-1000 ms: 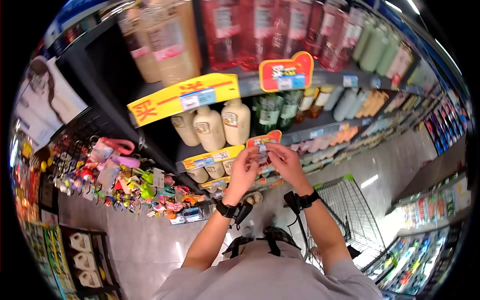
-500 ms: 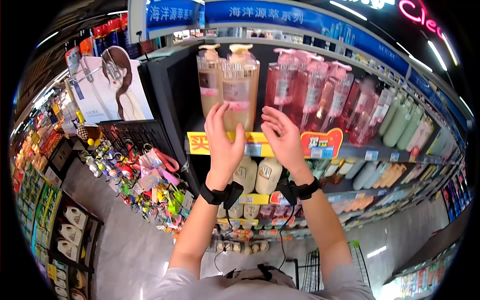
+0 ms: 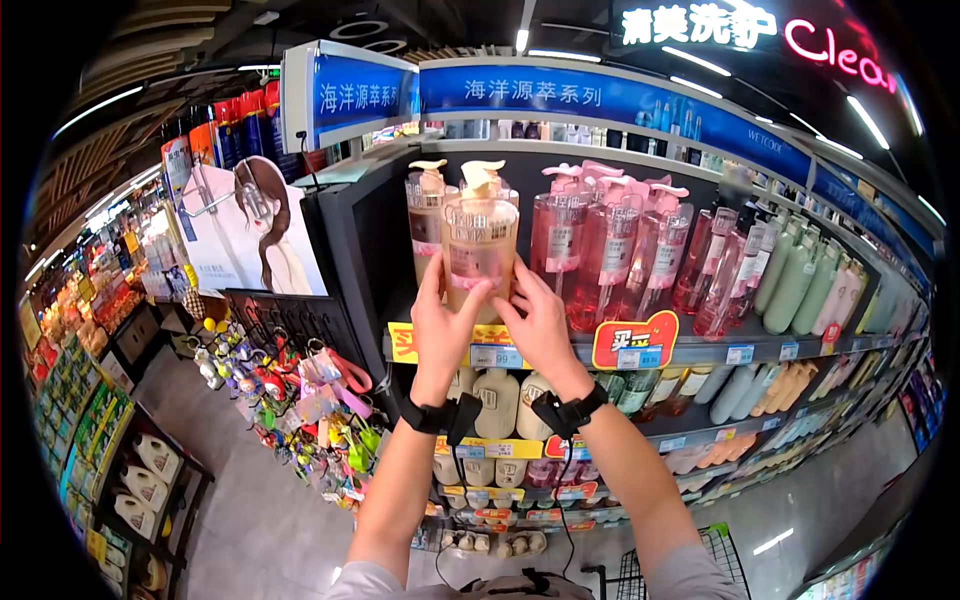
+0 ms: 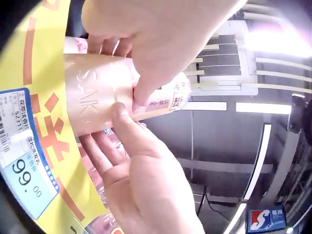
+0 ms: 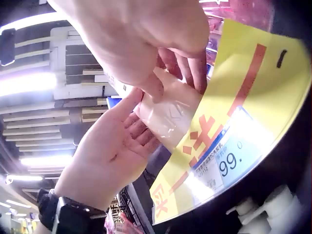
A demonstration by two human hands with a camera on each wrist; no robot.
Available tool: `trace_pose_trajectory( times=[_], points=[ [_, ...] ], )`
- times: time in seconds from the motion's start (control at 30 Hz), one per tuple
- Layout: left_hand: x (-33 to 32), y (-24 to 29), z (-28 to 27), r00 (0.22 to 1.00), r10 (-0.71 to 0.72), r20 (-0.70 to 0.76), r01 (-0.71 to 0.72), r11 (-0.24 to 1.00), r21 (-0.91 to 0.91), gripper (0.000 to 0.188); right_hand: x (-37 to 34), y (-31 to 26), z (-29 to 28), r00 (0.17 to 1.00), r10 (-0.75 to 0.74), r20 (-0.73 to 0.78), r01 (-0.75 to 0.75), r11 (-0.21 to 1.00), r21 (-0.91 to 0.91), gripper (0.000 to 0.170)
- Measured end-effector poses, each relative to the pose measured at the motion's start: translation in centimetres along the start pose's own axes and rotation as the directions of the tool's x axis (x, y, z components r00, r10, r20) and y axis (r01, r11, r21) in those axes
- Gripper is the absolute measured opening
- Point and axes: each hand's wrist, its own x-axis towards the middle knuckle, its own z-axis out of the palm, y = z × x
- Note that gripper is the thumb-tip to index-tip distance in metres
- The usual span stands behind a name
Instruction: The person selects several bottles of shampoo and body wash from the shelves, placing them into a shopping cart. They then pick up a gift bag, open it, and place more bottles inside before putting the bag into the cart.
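Observation:
A pump bottle (image 3: pixel 482 240) of amber liquid with a cream pump head stands upright at the front of the upper shelf. My left hand (image 3: pixel 442 325) holds its left side, the thumb across the front and the fingers reaching round behind. From the right side, my right hand (image 3: pixel 542 325) grips it the same way. Both thumbs lie on the lower front of the bottle, near raised lettering in the left wrist view. In the right wrist view, the bottle's base (image 5: pixel 173 112) is hidden behind a yellow sign strip (image 5: pixel 239 92). Another amber pump bottle (image 3: pixel 426 230) stands just left of it.
Pink pump bottles (image 3: pixel 610 245) stand to the right on this shelf. A price tag (image 3: pixel 496 356) hangs on the shelf edge, with cream bottles (image 3: pixel 495 405) below. Hanging trinkets (image 3: pixel 300 390) crowd the left side, and a shopping cart (image 3: pixel 640 575) is at the lower right.
My view has tilted up from the lower shelves. Both hands have risen from near the lower shelf, spread apart, then closed round the amber pump bottle.

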Motion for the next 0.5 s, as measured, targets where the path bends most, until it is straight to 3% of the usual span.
trace_pose_trajectory(
  times=[0.07,0.13,0.3,0.43,0.5],
  points=[
    [-0.2,1.3,-0.4,1.000,-0.005,-0.004,0.004,0.996,-0.088,0.066,-0.1,-1.6,-0.4,1.000,-0.023,-0.008,0.023,1.000,0.003,0.059],
    [-0.3,2.9,-0.6,1.000,0.021,-0.011,-0.022,0.992,-0.121,0.068,-0.3,-2.5,-0.9,0.986,-0.158,-0.047,0.153,0.984,-0.091,0.059],
    [-1.2,5.4,-0.4,0.998,0.066,-0.019,-0.069,0.950,-0.304,0.075,-2.2,-6.0,-2.8,0.980,-0.178,-0.087,0.159,0.969,-0.190,0.059],
    [-2.6,6.3,0.4,0.990,-0.009,0.142,0.075,0.883,-0.463,0.066,-4.3,-8.4,-5.0,0.979,-0.185,-0.081,0.146,0.925,-0.352,0.060],
    [-3.7,5.7,1.2,0.977,-0.026,0.213,0.133,0.853,-0.505,0.062,-5.2,-9.7,-6.7,0.977,-0.210,0.023,0.199,0.878,-0.435,0.065]
  ],
)
